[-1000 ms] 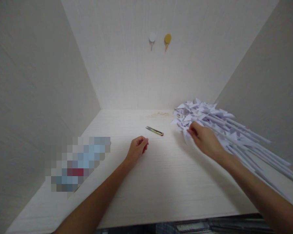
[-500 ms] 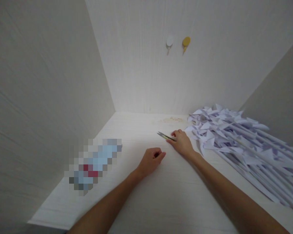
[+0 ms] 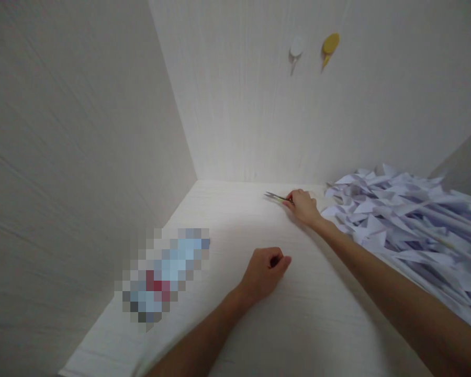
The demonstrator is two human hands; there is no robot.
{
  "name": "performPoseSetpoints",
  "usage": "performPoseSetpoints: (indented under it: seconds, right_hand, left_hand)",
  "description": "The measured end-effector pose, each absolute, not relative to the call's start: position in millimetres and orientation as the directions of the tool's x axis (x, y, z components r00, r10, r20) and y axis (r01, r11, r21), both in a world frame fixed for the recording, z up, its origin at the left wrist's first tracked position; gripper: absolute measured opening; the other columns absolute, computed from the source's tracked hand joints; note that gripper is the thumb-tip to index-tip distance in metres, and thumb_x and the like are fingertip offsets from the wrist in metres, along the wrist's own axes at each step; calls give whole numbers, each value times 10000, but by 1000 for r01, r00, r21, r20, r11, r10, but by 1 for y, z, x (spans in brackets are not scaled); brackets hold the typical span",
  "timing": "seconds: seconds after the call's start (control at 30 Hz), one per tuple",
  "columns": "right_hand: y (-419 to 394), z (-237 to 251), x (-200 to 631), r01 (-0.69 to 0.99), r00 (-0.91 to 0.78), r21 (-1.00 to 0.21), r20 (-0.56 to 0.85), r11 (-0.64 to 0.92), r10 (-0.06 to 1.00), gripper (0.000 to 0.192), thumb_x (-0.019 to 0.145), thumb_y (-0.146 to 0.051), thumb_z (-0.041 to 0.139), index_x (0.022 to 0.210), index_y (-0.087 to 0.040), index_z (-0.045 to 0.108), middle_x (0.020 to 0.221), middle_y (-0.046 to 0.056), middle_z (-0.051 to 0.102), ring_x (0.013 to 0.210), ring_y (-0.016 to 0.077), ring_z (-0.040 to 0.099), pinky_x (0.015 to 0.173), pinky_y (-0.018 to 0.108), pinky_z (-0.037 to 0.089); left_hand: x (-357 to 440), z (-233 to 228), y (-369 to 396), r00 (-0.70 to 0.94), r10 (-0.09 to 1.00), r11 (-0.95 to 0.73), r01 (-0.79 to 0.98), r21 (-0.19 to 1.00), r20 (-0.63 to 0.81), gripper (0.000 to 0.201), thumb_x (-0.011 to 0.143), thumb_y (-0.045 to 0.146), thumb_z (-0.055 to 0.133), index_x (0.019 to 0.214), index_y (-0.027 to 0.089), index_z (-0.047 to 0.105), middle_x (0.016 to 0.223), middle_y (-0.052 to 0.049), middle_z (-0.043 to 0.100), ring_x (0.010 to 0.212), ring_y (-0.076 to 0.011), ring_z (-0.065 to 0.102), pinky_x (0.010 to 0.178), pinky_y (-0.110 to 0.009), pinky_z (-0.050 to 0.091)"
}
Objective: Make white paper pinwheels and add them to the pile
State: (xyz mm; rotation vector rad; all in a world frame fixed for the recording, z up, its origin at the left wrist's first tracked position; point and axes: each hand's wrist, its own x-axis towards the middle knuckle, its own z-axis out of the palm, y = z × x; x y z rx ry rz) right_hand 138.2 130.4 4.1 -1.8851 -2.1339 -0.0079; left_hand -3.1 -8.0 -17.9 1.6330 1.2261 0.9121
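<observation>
My right hand (image 3: 303, 206) is closed around a pair of small scissors (image 3: 275, 196) near the back of the white surface. Their two short pointed blades stick out to the left, slightly apart, with a bit of yellow-green behind them. Most of the handle is hidden by my fingers. Closer to me, my left hand (image 3: 265, 272) is curled into a loose fist above the surface. A dark hollow shows between its thumb and fingers, with nothing visible in it.
A big heap of folded white paper pieces on rolled paper sticks (image 3: 400, 220) fills the right side. At the left lies a blurred-out light-blue and red item (image 3: 176, 267). A white hook (image 3: 296, 48) and a yellow hook (image 3: 330, 45) are on the back wall (image 3: 239, 104).
My right hand has moved with the scissors toward the back wall, away from my left hand. My left fist keeps its shape. The whole view has turned slightly leftward.
</observation>
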Motion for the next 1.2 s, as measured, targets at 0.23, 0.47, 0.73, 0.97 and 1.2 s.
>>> performPoseSetpoints:
  seconds: [0.23, 0.47, 0.73, 0.97, 1.2]
  right_hand:
    - [180, 0, 112, 973, -35, -214, 213, 82, 976, 275, 868, -304, 429, 993, -99, 564, 1114, 185, 539, 1072, 299, 457, 814, 435, 372]
    - [186, -11, 106, 970, 4, -241, 192, 43, 981, 281, 861, -287, 448, 1019, -81, 555, 1146, 198, 524, 1099, 319, 439, 854, 473, 349]
    - [195, -19, 107, 945, 77, -328, 182, -14, 980, 269, 831, -325, 489, 965, -116, 591, 1100, 179, 551, 1051, 313, 471, 803, 460, 373]
    - [197, -14, 108, 925, 119, -378, 173, -46, 978, 256, 760, -360, 570, 907, -152, 597, 1044, 155, 571, 984, 303, 501, 742, 422, 392]
    - [113, 31, 118, 807, -235, -417, 423, 418, 875, 301, 847, -319, 386, 581, -188, 439, 607, 38, 544, 592, 158, 493, 566, 269, 331]
  left_hand:
    - [-3, -17, -8, 228, 973, -104, 312, 944, 32, 308, 735, 335, 460, 478, 176, 399, 454, 45, 367, 463, -78, 316, 482, -230, 243]
    - [-3, -18, -8, 218, 976, -79, 291, 954, 14, 304, 734, 336, 469, 484, 175, 403, 457, 42, 378, 464, -79, 326, 480, -229, 246]
    - [-3, -18, -6, 215, 977, -63, 280, 958, 1, 297, 729, 343, 469, 491, 176, 411, 460, 40, 379, 466, -81, 326, 475, -229, 242]
    - [-2, -18, -6, 209, 978, -78, 272, 959, 20, 298, 728, 330, 467, 481, 177, 403, 458, 41, 374, 470, -81, 328, 480, -231, 242]
    - [-3, -19, -5, 224, 974, -100, 274, 957, 37, 296, 732, 326, 464, 483, 180, 400, 464, 43, 376, 478, -84, 329, 479, -229, 249]
